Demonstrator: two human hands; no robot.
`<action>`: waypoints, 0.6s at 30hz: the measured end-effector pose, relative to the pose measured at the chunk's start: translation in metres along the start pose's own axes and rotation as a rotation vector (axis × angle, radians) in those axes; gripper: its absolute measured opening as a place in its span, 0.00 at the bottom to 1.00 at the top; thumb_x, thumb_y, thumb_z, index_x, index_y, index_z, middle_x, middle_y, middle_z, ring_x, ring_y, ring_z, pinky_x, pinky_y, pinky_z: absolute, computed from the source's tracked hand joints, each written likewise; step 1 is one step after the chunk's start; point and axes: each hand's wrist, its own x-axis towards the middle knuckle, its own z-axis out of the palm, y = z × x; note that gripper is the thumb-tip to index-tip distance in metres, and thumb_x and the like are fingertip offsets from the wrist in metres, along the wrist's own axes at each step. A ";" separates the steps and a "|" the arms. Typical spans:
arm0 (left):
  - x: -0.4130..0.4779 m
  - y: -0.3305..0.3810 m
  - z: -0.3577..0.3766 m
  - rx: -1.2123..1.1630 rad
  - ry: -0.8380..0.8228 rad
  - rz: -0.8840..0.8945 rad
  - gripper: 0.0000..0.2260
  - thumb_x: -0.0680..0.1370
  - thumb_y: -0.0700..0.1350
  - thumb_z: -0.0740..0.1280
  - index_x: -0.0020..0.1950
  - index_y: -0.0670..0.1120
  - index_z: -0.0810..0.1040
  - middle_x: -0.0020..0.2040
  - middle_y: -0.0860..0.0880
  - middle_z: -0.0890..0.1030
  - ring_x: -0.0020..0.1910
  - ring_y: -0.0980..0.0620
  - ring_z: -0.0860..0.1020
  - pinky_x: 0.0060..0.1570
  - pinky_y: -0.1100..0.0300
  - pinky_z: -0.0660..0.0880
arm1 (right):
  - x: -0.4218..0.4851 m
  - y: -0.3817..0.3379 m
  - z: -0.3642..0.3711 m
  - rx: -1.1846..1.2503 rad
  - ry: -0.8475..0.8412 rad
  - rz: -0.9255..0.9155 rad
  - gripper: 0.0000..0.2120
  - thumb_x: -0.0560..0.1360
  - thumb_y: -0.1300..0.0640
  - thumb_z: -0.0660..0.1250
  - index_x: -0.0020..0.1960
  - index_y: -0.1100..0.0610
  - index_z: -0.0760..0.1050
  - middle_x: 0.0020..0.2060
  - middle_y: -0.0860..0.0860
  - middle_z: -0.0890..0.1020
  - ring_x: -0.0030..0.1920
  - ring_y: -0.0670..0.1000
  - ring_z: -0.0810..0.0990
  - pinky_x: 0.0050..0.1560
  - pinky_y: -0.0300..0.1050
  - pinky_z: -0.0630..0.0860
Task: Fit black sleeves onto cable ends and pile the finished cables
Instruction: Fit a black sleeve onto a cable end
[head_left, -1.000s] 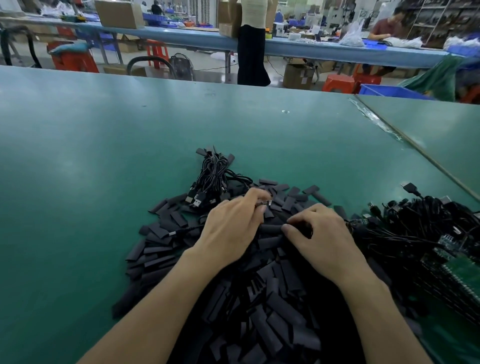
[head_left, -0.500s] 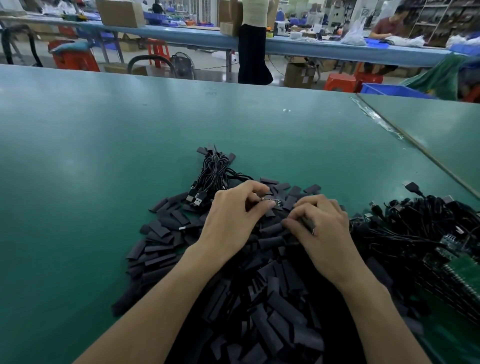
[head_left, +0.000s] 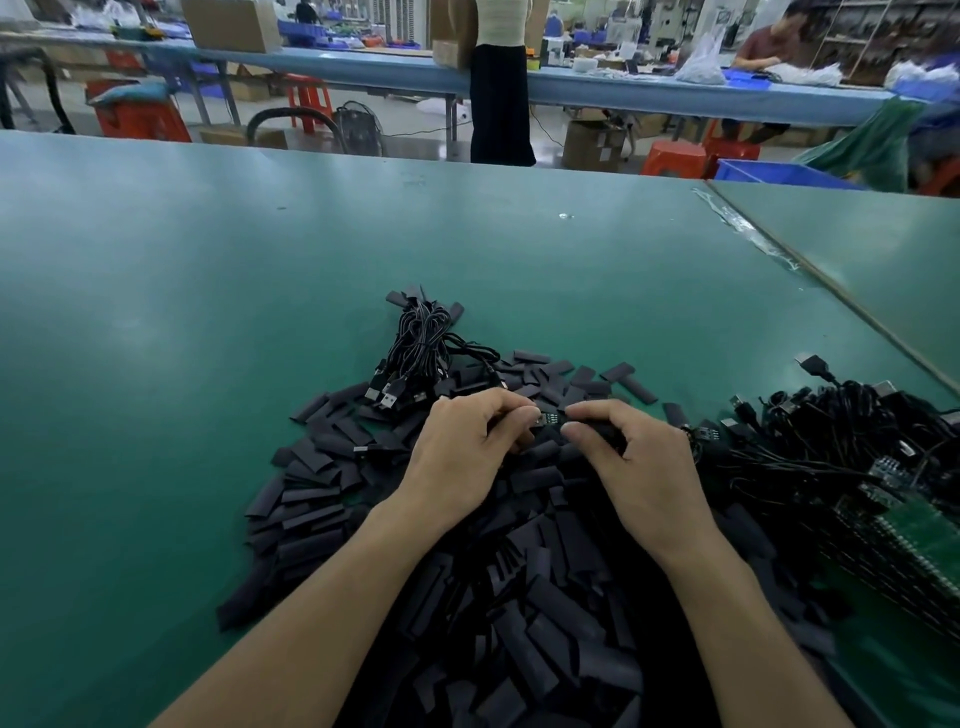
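Observation:
A wide heap of flat black sleeves (head_left: 519, 597) covers the green table (head_left: 208, 312) in front of me. Over its far part, my left hand (head_left: 462, 452) pinches a cable end with a small circuit board (head_left: 549, 419). My right hand (head_left: 639, 462) pinches a black sleeve (head_left: 597, 431) right against that end, fingertips of both hands nearly touching. How far the sleeve covers the board is hidden by my fingers. A small bundle of finished cables (head_left: 421, 343) lies just beyond the heap. A tangle of unsleeved cables (head_left: 831, 447) lies to the right.
Green circuit board panels (head_left: 904, 525) lie at the right edge by the tangle. A second green table (head_left: 883, 244) adjoins on the right along a taped seam. A person (head_left: 501, 78) stands past the far edge; benches, red stools and boxes are behind.
My right hand has lifted a sleeve off the heap and moved left to meet my left hand, which has raised the cable end slightly. The piles have not moved.

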 end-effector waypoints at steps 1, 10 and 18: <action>0.000 0.001 0.000 0.007 -0.002 0.003 0.06 0.81 0.48 0.68 0.51 0.51 0.84 0.37 0.58 0.84 0.37 0.62 0.82 0.49 0.56 0.80 | -0.001 0.000 -0.001 0.002 -0.011 0.004 0.10 0.75 0.56 0.74 0.56 0.52 0.83 0.46 0.40 0.82 0.49 0.29 0.77 0.48 0.21 0.67; 0.000 0.003 -0.001 0.012 -0.021 -0.020 0.07 0.82 0.50 0.66 0.51 0.52 0.83 0.39 0.60 0.84 0.39 0.61 0.82 0.64 0.39 0.72 | -0.002 0.002 -0.001 0.069 0.040 0.018 0.12 0.72 0.54 0.76 0.56 0.52 0.84 0.44 0.33 0.81 0.47 0.28 0.78 0.47 0.20 0.68; 0.000 0.003 -0.001 -0.014 -0.033 -0.042 0.06 0.82 0.51 0.66 0.49 0.53 0.83 0.40 0.59 0.85 0.42 0.58 0.83 0.65 0.36 0.71 | -0.002 0.004 -0.001 0.142 0.059 0.043 0.06 0.73 0.55 0.75 0.50 0.49 0.85 0.40 0.37 0.84 0.41 0.36 0.82 0.45 0.27 0.74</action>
